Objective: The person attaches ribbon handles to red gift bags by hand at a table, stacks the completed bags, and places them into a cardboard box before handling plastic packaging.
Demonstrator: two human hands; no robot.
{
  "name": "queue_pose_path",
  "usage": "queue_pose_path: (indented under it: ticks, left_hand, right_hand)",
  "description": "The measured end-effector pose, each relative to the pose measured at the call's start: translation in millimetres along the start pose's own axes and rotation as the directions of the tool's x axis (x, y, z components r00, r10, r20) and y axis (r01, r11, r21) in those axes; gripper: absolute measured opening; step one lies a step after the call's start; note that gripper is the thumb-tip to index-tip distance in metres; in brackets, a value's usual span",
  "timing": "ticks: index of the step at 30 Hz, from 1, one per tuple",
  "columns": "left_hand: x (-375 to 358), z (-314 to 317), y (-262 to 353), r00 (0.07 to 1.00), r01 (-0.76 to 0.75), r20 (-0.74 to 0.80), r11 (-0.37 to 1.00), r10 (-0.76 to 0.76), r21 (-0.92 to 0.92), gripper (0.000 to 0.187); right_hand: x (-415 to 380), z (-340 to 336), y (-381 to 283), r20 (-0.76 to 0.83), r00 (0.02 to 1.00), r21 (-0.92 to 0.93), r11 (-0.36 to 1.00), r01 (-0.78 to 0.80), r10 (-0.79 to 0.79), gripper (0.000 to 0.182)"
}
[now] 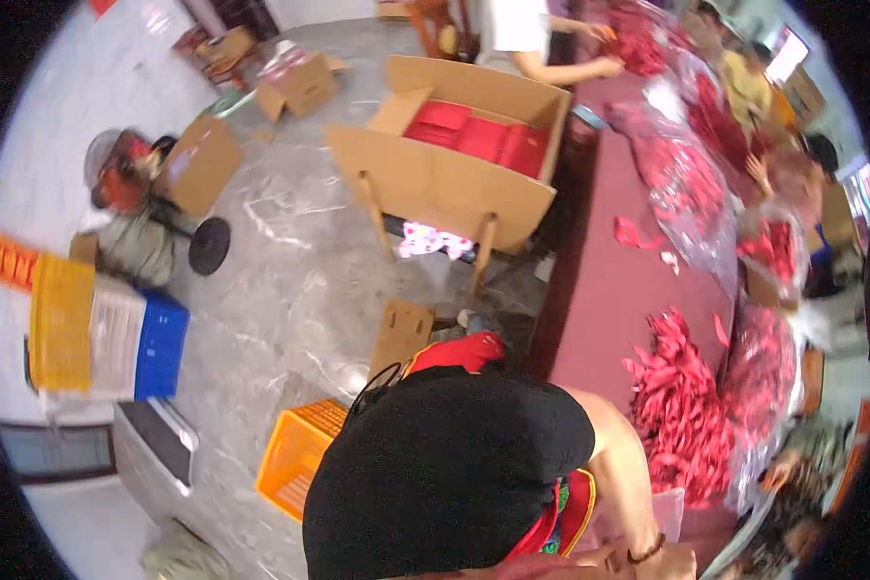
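My left arm comes down past a dark beaded bracelet to my left hand (675, 563), which is cut off by the bottom edge; its fingers do not show clearly. A patch of skin beside it at the edge may be my right hand, too cropped to make out. Close by lies a pinkish clear plastic sheet or bag (669, 510). Beyond it, a loose heap of red ribbon-like strips (681, 416) covers part of the table (599, 309). My black shirt and red apron (578, 507) fill the lower middle.
A cardboard box (445, 188) of red flat packs stands beside the table. Clear bags of red pieces (686, 193) lie along it. Several co-workers sit or stand around it. A yellow crate (300, 454), stacked bins (63, 324) and a fan (121, 169) are on the left.
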State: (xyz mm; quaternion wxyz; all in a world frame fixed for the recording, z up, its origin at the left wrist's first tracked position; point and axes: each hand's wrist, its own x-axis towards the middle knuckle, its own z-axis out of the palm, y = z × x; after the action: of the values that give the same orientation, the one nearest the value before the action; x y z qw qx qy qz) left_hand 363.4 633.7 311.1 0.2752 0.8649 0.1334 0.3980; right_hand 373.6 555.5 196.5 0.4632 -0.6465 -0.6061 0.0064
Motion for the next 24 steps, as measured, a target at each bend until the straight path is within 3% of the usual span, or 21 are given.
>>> queue_pose_path:
  ticks: [9,18,24]
  left_hand:
    - [-58.4,-141.4,-13.4,0.998,-0.001,0.058,0.944,-0.019,0.330,0.034]
    - [-151.8,-318.6,11.9,0.953,-0.138,0.298,0.818,-0.042,0.558,0.039]
    - [-232.1,-449.5,43.3,0.909,-0.189,0.401,0.742,-0.115,0.642,0.042]
  right_hand:
    - [33.3,120.4,-83.4,0.303,0.908,0.332,0.925,0.185,-0.290,0.053]
    - [29.3,202.4,-189.3,0.440,0.789,0.504,0.845,0.179,-0.430,0.053]
    - [32.4,277.3,-280.2,0.531,0.649,0.589,0.788,0.179,-0.544,0.052]
